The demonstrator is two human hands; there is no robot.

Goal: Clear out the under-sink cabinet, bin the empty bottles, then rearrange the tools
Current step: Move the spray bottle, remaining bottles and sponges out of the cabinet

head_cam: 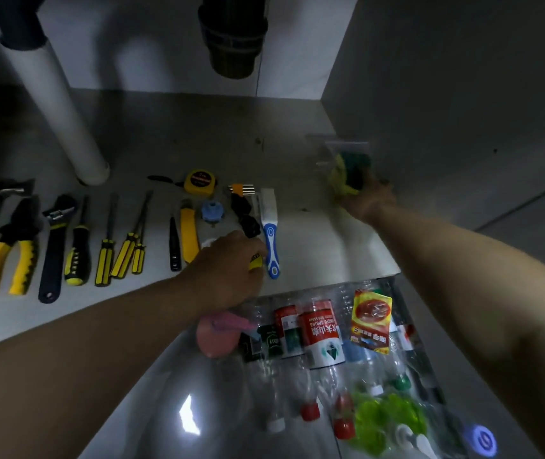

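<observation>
Tools lie in a row on the cabinet floor (pixel 198 140): yellow pliers (pixel 9 256), a black wrench (pixel 54 246), several yellow-and-black screwdrivers (pixel 125 246), a yellow tape measure (pixel 199 183) and a blue-and-white brush (pixel 270 233). My left hand (pixel 228 263) reaches in beside the brush and grips a small yellow item (pixel 256 261). At the right wall my right hand (pixel 368 200) holds a clear bag of yellow-green sponges (pixel 347 170). Empty plastic bottles (pixel 320 329) fill a clear bag in front of the cabinet.
A white drain pipe (pixel 65 104) stands at the back left and a black trap (pixel 231 34) hangs above the middle. A pink bottle (pixel 216 332) and a red sauce packet (pixel 372 318) lie among the bottles. The cabinet's right wall (pixel 463 94) is close to my right hand.
</observation>
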